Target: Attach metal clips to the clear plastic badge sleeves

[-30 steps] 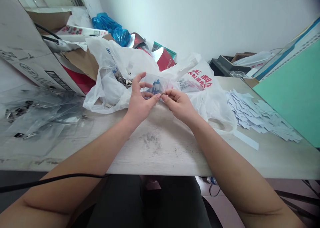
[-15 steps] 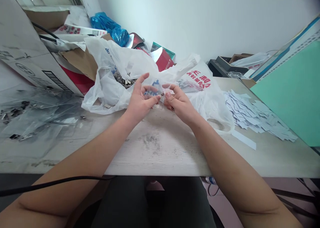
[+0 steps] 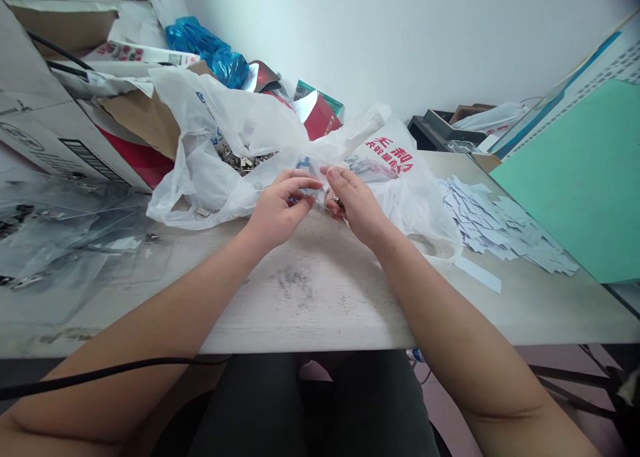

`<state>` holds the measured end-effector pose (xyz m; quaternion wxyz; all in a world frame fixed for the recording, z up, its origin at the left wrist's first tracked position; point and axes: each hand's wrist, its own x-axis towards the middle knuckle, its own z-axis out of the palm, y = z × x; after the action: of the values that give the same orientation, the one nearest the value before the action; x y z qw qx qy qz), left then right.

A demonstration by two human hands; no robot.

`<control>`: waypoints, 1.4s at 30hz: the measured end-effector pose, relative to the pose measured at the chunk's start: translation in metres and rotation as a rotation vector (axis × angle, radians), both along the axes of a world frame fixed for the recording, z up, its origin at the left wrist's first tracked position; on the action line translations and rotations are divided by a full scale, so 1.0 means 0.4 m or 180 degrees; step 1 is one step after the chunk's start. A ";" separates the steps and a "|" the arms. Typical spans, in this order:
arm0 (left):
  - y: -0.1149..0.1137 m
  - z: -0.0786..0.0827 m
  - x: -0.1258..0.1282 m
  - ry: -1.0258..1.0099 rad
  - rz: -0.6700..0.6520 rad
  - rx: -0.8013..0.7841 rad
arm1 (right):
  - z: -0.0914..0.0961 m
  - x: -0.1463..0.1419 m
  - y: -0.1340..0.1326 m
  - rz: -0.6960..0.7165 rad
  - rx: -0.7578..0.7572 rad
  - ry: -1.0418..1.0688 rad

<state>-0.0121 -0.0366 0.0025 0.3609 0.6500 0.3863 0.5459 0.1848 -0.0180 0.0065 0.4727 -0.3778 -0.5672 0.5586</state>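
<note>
My left hand [image 3: 280,207] is curled, its thumb and fingers around the edge of a small clear plastic bag [image 3: 316,205] that is hard to make out. Close beside it, my right hand [image 3: 361,203] has its fingers bent in, with a small shiny metal piece [image 3: 337,200] held at them. Just behind both hands lies a white plastic bag [image 3: 270,120], opened to show a heap of small metal parts [image 3: 245,162]. A second white bag with red print [image 3: 390,153] spreads behind my right hand.
Clear bags with metal parts [image 3: 50,243] lie on the left of the table [image 3: 325,303], near a cardboard box [image 3: 65,133]. Paper slips [image 3: 490,220] are piled at right, beside a green panel [image 3: 580,177]. A black cable [image 3: 125,363] crosses my left forearm.
My left fingers, raised and spread before, have curled down. My right hand has turned, and the metal piece now shows lower, at its fingers. The view has shifted slightly.
</note>
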 end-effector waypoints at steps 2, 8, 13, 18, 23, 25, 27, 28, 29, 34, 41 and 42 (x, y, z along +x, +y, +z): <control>-0.002 0.001 0.000 0.0106 0.0008 0.0116 | 0.002 0.004 0.001 -0.0013 -0.0029 -0.0091; 0.010 -0.001 -0.008 0.0018 0.0008 0.0069 | 0.014 0.022 0.002 0.0134 -0.0035 -0.0173; 0.027 0.000 -0.028 0.0217 -0.0014 -0.0021 | 0.009 0.038 0.014 0.0479 0.0118 -0.0189; 0.036 -0.004 -0.036 0.0172 -0.0056 0.0009 | 0.000 0.037 0.017 0.0608 0.0242 -0.0074; 0.037 -0.004 -0.035 0.0141 -0.0060 0.0044 | -0.003 0.038 0.016 0.0588 0.0078 -0.0004; 0.037 -0.003 -0.035 0.0171 -0.0039 0.0065 | -0.004 0.041 0.016 0.0601 -0.0003 0.0022; 0.037 -0.004 -0.035 0.0228 -0.0013 0.0103 | -0.005 0.042 0.017 0.0600 -0.0054 0.0023; 0.038 -0.005 -0.036 0.0259 0.0002 0.0125 | -0.006 0.043 0.017 0.0589 -0.0064 0.0025; 0.038 -0.006 -0.036 0.0283 0.0014 0.0144 | -0.007 0.042 0.018 0.0584 -0.0066 0.0030; 0.036 -0.007 -0.037 0.0268 0.0008 0.0218 | -0.009 0.038 0.020 0.0651 0.0035 0.0060; 0.034 -0.012 -0.036 0.0226 -0.0016 0.0222 | -0.003 0.032 0.010 0.0391 0.0136 0.0008; 0.035 -0.013 -0.035 0.0195 -0.0025 0.0223 | -0.001 0.031 0.008 0.0364 0.0152 -0.0005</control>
<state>-0.0263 -0.0226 -0.0028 0.3280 0.6801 0.3753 0.5376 0.1972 -0.0147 0.0061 0.4485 -0.3339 -0.6014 0.5707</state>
